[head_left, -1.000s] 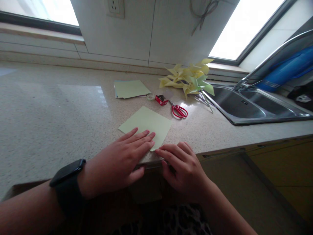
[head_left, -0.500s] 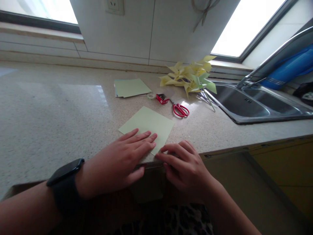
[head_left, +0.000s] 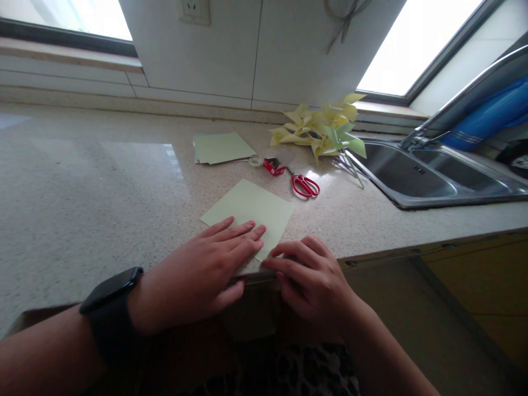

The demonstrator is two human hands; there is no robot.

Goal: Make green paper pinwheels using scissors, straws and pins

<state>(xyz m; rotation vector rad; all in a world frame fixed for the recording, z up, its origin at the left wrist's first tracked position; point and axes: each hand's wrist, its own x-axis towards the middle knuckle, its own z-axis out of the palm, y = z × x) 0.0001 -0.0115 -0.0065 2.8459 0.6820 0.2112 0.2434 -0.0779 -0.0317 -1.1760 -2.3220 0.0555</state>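
1. One sheet of pale green paper (head_left: 252,208) lies flat at the near edge of the surface (head_left: 91,192); its near corner is hidden under the left hand (head_left: 198,278), so its full outline cannot be made out.
2. Right hand (head_left: 313,278): the fingertips meet the sheet's near right corner at the surface edge. Whether they pinch the paper or only press on it cannot be told. The palm hangs beyond the edge, and the thumb is hidden.
3. Left hand: grip open, palm down, fingers stretched flat on the sheet and touching it, holding nothing. A black wrist watch (head_left: 109,294) sits on that wrist.
4. Stack of like green sheets (head_left: 220,147), farther back on the surface, well apart from the hands.
5. Small roll of clear tape (head_left: 254,161), hard to make out, just beside a small red item (head_left: 273,166) whose kind cannot be read.
6. Red-handled scissors (head_left: 304,184), lying flat beyond the sheet, to its right.
7. Heap of folded yellow and green paper pinwheels (head_left: 324,131), resting by the corner of the steel sink (head_left: 429,179); their sticks reach toward the sink rim.
8. Tap (head_left: 457,99), cut off at the right border. A blue object (head_left: 487,118) behind it is also partly cut off.
9. Wall socket (head_left: 193,10), cropped by the top border.
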